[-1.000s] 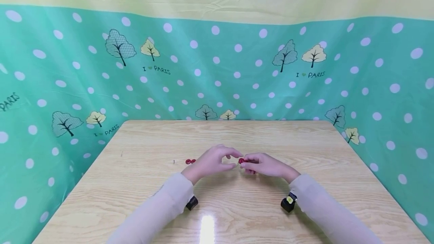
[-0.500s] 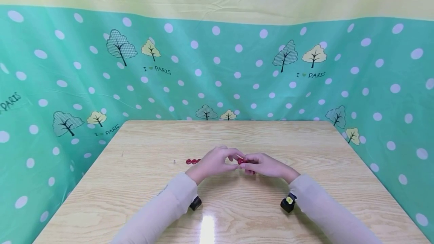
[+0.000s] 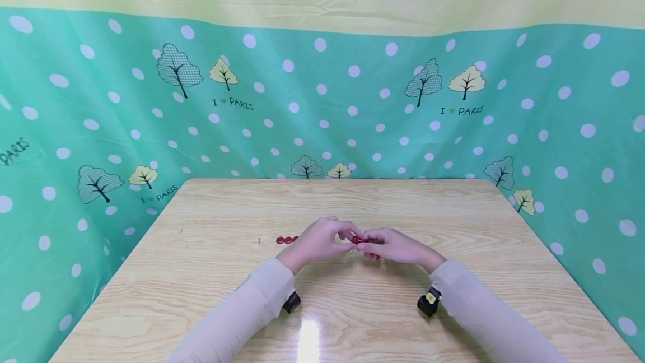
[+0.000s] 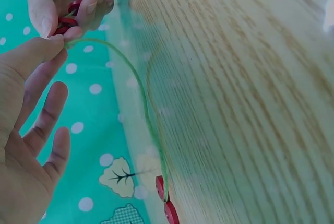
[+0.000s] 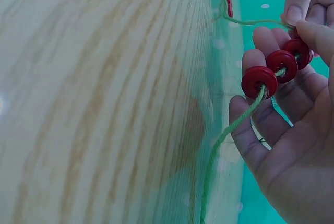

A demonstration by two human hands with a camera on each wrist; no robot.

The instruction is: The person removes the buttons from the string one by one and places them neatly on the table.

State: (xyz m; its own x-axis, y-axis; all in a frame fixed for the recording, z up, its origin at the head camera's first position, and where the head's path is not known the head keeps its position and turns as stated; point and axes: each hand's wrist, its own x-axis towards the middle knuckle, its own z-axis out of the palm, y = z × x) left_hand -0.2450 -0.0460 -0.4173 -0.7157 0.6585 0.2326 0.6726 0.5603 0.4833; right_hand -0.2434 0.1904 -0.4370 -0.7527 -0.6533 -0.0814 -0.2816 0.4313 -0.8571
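**A fine pinch on the left, a gathered hold on the right**

On the pale wood-grain table (image 3: 353, 318), a short row of small, round, red, plastic-looking buttons (image 3: 279, 240) lies at nine o'clock of my left hand (image 3: 318, 240) in the head view, its right end hidden behind that hand. My left grip is narrow: thumb and forefinger pinch a twisted green yarn cord (image 4: 143, 93), the other fingers loosely apart. From the pinch the cord arcs down toward the row; whether it is threaded there, I cannot tell. A black wrist camera (image 3: 291, 302) sits at seven o'clock of this hand.

At three o'clock of my left hand, between the two, are three glossy, round, red strung buttons (image 5: 274, 63), the cord passing through them. My right hand (image 3: 393, 244) holds them, thumb on the farthest one, fingers beneath. From the nearest one, the cord trails off toward seven o'clock in the right wrist view. A second black camera (image 3: 427, 304) sits at five o'clock of my right hand.

Behind everything, left edge to right, hangs a dotted green-and-yellow fabric curtain (image 3: 322, 71).
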